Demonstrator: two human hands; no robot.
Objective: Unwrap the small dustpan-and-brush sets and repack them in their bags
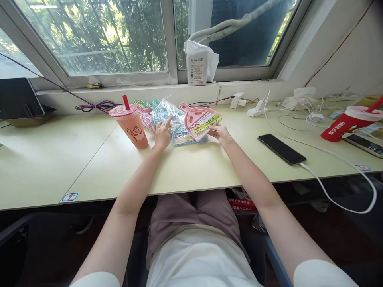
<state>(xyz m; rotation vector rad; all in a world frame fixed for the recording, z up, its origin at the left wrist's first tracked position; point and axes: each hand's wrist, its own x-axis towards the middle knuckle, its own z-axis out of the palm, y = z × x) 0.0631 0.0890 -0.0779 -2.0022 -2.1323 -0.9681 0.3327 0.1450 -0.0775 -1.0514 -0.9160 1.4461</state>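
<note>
My right hand (220,133) grips the labelled lower edge of a small pink dustpan-and-brush set (191,118), tilted up off the table with its handle toward the window. Beneath it lies a blue dustpan-and-brush set (183,137) in clear wrapping. My left hand (163,134) rests against crinkled clear plastic packaging (167,111), its fingers apart and holding nothing I can see. Green and blue handles (146,105) stick out behind the plastic. Just left of that hand, a cup of orange drink (133,127) with a red straw stands on the table.
On the right lie a black phone (281,148) on a white cable, a red cup (348,124), and another phone (366,143). Chargers and cables (311,105) crowd the back right. A tablet (19,99) stands far left. The table's front edge (194,191) is close to my lap.
</note>
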